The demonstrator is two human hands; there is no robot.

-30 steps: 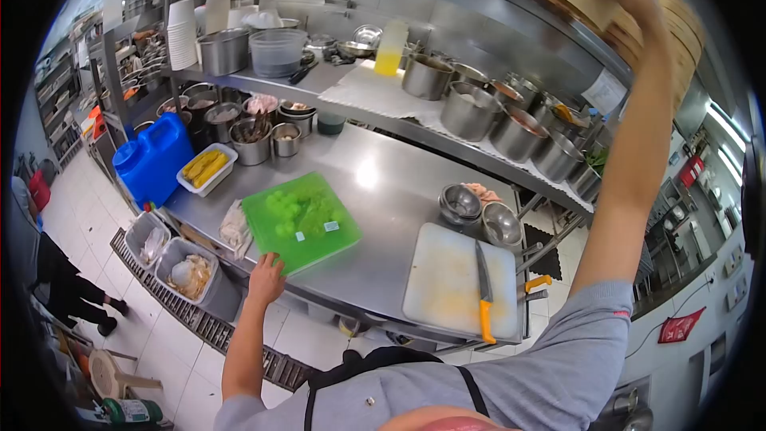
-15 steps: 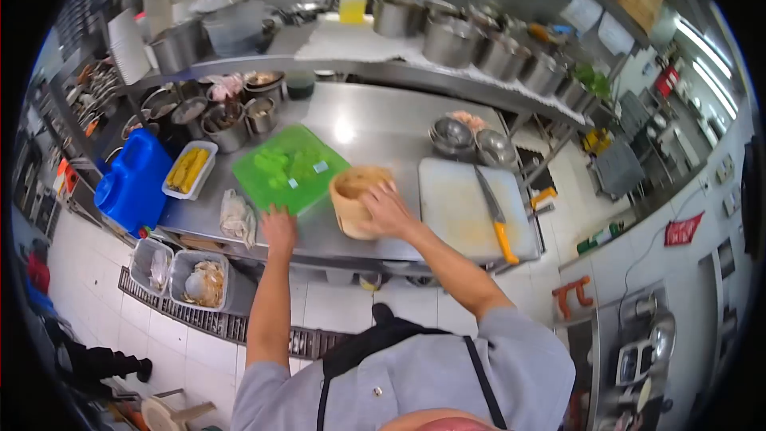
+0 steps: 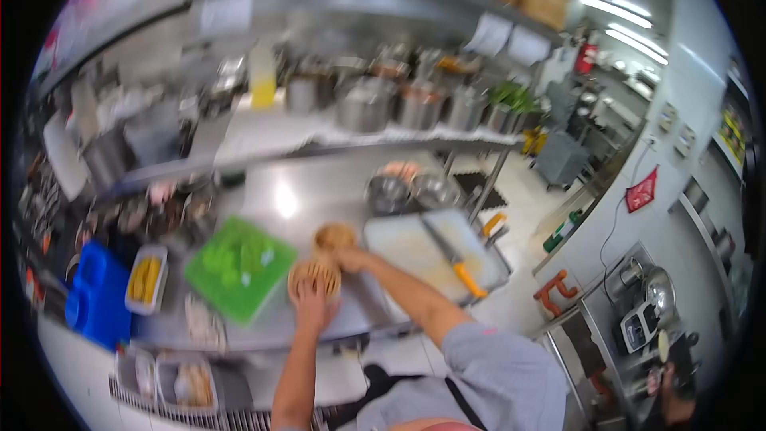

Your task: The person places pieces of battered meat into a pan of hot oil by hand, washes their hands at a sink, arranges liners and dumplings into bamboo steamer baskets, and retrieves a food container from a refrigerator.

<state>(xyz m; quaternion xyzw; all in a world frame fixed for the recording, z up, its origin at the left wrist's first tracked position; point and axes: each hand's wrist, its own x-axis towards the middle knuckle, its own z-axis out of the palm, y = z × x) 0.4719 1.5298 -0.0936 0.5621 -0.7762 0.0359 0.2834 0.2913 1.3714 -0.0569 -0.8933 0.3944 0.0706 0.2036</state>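
Note:
Two small round bamboo steamer baskets stand close together on the steel counter. My left hand (image 3: 313,303) is on the nearer bamboo steamer basket (image 3: 297,273), fingers reaching over its slatted inside and thumb at the near rim. Beyond it is the farther bamboo steamer basket (image 3: 334,234), with my right hand (image 3: 346,258) closed at its near edge; that hand's fingertips are partly hidden and blurred. Left of the baskets lies a green cutting board (image 3: 259,295) with green pieces on it. A white cutting board (image 3: 391,243) to the right carries a yellow-handled knife (image 3: 465,274).
Metal bowls (image 3: 389,194) stand behind the white board. To the left are a tray of yellow food (image 3: 144,280), a blue jug (image 3: 97,295) and a crumpled cloth (image 3: 204,321). Several pots (image 3: 365,106) line the shelf above. Bins (image 3: 185,383) sit below the front edge.
My left hand has left the green board's edge and moved right onto a basket. Two baskets now show where one was visible. My view has tilted up and turned right.

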